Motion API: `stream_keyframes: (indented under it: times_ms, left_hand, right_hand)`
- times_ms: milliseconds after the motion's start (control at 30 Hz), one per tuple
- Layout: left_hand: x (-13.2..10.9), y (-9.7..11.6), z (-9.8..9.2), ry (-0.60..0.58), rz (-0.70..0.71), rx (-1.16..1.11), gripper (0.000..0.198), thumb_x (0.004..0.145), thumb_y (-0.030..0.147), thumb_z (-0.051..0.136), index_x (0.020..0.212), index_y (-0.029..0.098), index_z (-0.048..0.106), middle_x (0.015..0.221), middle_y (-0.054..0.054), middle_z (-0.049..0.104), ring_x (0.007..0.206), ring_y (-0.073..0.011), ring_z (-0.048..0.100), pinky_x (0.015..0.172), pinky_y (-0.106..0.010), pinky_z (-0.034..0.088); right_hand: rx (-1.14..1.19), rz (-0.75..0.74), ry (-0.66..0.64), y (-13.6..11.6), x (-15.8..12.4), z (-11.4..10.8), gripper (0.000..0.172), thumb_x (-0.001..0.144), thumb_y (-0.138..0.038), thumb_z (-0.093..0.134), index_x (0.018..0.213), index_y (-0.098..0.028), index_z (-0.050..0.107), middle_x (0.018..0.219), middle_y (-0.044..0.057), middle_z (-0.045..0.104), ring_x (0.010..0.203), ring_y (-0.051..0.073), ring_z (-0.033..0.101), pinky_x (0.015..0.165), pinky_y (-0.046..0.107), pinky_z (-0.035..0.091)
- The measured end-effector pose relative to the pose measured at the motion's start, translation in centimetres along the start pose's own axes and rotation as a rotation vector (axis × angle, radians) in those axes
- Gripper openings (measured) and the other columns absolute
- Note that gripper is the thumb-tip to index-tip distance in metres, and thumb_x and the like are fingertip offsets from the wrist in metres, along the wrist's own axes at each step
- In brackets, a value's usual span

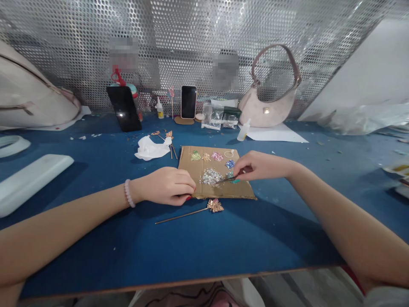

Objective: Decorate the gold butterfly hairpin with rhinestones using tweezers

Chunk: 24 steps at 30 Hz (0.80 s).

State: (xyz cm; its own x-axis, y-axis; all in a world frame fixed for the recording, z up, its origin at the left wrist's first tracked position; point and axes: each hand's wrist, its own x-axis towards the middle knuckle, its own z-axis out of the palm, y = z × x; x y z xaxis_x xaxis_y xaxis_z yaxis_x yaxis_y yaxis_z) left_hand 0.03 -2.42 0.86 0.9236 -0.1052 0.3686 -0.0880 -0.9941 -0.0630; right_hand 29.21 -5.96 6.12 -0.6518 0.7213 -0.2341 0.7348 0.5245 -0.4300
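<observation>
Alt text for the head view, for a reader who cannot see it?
The right hand holds tweezers over small piles of coloured beads on a cardboard sheet, while the left hand rests curled on the sheet's left edge. A gold hair stick lies just in front on the blue table; two phones, glue bottles and a handbag stand behind.

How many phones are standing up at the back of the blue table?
2. A dark phone leans at the back left, and a second phone stands upright near the middle, beside a small glue bottle. Others may be hidden.
</observation>
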Motion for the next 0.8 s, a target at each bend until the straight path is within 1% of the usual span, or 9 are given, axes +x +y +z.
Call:
stream_keyframes:
  times_ms: [67,233,467,567,667,800]
  left_hand:
    - [-0.03,-0.04,0.04,0.002,0.002,0.001,0.018,0.086,0.015,0.041,0.087,0.015,0.059,0.092,-0.006,0.068,0.081,-0.0159,0.060,0.066,-0.027,0.049]
    - [0.00,0.06,0.05,0.000,0.001,-0.001,0.017,0.086,0.015,0.042,0.087,0.015,0.059,0.092,-0.005,0.067,0.080,-0.0164,0.060,0.065,-0.028,0.050]
    - [0.00,-0.08,0.04,-0.002,0.003,0.001,0.018,0.086,0.015,0.041,0.087,0.016,0.059,0.092,-0.006,0.068,0.081,-0.0158,0.060,0.066,-0.027,0.050]
    - [-0.03,-0.09,0.05,-0.007,-0.002,0.004,0.019,0.086,0.015,0.041,0.087,0.016,0.060,0.092,-0.006,0.068,0.080,-0.0154,0.060,0.066,-0.027,0.050]
    - [-0.01,-0.01,0.02,-0.007,-0.003,0.007,0.019,0.086,0.015,0.041,0.086,0.016,0.060,0.091,-0.006,0.068,0.080,-0.0155,0.060,0.066,-0.027,0.050]
    - [0.04,0.08,-0.04,0.001,0.003,-0.004,0.018,0.085,0.014,0.042,0.086,0.015,0.060,0.091,-0.006,0.068,0.080,-0.0164,0.060,0.065,-0.028,0.050]
  right_hand:
    - [0.026,-0.003,-0.005,0.09,-0.11,-0.09,0.021,0.081,-0.027,0.050,0.081,-0.012,0.065,0.071,0.005,0.061,0.060,0.011,0.050,0.057,0.024,0.037]
    - [0.077,-0.003,-0.086,0.36,-0.25,-0.13,0.019,0.078,-0.027,0.053,0.079,-0.013,0.065,0.070,0.004,0.061,0.060,0.011,0.051,0.057,0.024,0.038]
    - [0.053,0.024,-0.003,0.53,-0.26,-0.21,0.020,0.080,-0.026,0.050,0.082,-0.014,0.066,0.071,0.003,0.060,0.059,0.010,0.048,0.057,0.024,0.037]
    - [0.076,0.024,-0.026,0.67,-0.36,-0.29,0.018,0.079,-0.025,0.051,0.081,-0.013,0.065,0.072,0.004,0.061,0.060,0.011,0.048,0.058,0.025,0.037]
    - [0.076,0.027,-0.058,0.71,-0.36,-0.30,0.017,0.077,-0.024,0.053,0.078,-0.013,0.065,0.068,0.003,0.059,0.058,0.010,0.047,0.057,0.025,0.037]
    - [0.055,0.054,-0.020,0.55,-0.33,-0.34,0.019,0.078,-0.024,0.051,0.080,-0.012,0.065,0.068,0.003,0.059,0.058,0.010,0.047,0.056,0.025,0.037]
